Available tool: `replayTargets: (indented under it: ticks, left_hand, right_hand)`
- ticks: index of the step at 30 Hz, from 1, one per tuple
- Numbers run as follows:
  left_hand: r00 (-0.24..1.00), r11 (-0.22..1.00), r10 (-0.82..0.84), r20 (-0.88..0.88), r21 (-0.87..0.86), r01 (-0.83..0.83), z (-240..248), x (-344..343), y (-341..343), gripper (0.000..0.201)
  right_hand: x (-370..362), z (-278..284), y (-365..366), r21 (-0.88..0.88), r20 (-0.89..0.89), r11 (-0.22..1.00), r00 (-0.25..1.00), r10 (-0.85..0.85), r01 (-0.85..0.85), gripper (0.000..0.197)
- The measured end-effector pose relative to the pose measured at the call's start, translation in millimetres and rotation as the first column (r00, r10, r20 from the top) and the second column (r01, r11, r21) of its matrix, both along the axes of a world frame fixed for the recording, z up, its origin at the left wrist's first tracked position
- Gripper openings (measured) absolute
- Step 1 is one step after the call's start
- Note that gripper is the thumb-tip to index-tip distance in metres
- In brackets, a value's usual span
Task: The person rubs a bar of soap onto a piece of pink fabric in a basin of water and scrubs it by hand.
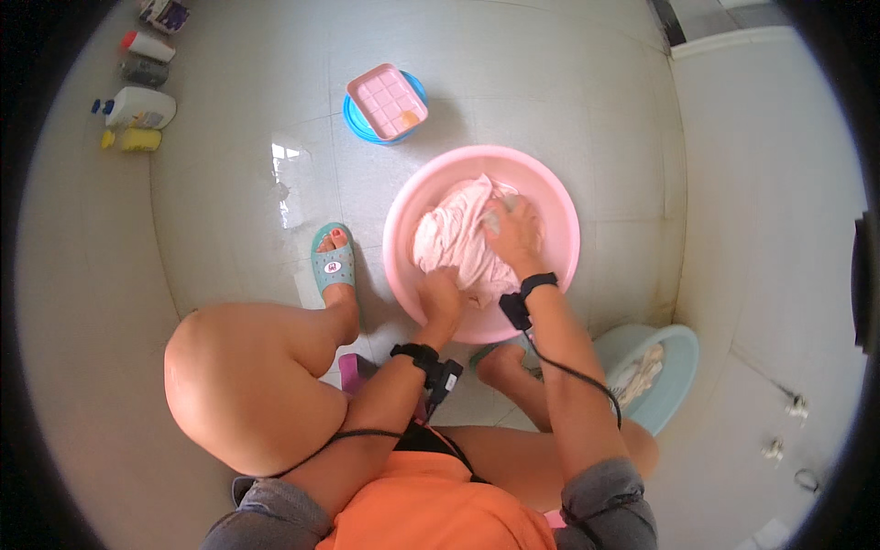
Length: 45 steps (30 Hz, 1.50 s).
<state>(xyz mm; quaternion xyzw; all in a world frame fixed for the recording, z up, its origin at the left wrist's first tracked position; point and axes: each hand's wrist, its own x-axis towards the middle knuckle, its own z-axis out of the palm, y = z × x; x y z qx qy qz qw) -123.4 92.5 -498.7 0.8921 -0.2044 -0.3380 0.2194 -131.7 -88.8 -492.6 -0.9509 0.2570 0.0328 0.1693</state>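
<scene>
A round pink basin [555, 174] stands on the floor in front of me, with a wet, crumpled light pink cloth garment [454, 240] inside it. Its exact kind does not show. My left hand [442, 295] is at the near left of the basin, fingers curled on the garment's near edge. My right hand [515, 236] lies over the garment's right side, its fingers bent round a pale greyish thing that is blurred and mostly covered by the hand. Dark bands with small boxes and cables are strapped to both wrists.
Beyond the basin a pink gridded tray [385, 96] rests on a blue round container [356, 128]. A pale green basin [678, 367] with light cloth stands by my right leg. Several bottles [142, 108] line the left wall. Taps [797, 405] stick out at right. Wet patches shine on the tiles.
</scene>
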Motion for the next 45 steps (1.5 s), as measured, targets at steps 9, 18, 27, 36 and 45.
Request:
replayTargets:
  ticks: [9,18,27,36,45]
  left_hand:
    - [0.946,0.927,0.321,0.033,-0.214,-0.307,0,-7,4,0.023]
    - [0.947,0.936,0.32,0.035,-0.168,-0.31,-6,-7,-6,0.013]
    - [0.935,0.921,0.356,0.008,-0.17,-0.349,-10,-9,-7,0.015]
    - [0.945,0.936,0.31,-0.101,-0.14,-0.322,-19,-14,2,0.02]
    - [0.954,0.933,0.296,-0.041,-0.199,-0.299,-16,-10,-15,0.019]
  right_hand:
    - [-8,21,47,0.335,0.146,0.898,0.958,0.248,-0.284,0.044]
    - [40,-21,8,0.024,-0.031,0.996,0.996,0.083,-0.082,0.049]
    - [17,-10,23,0.109,0.102,0.986,0.988,0.112,-0.123,0.046]
    - [-23,20,47,0.29,0.064,0.949,0.992,0.107,-0.121,0.044]
    - [15,-13,16,0.016,-0.044,0.999,0.998,0.049,-0.049,0.043]
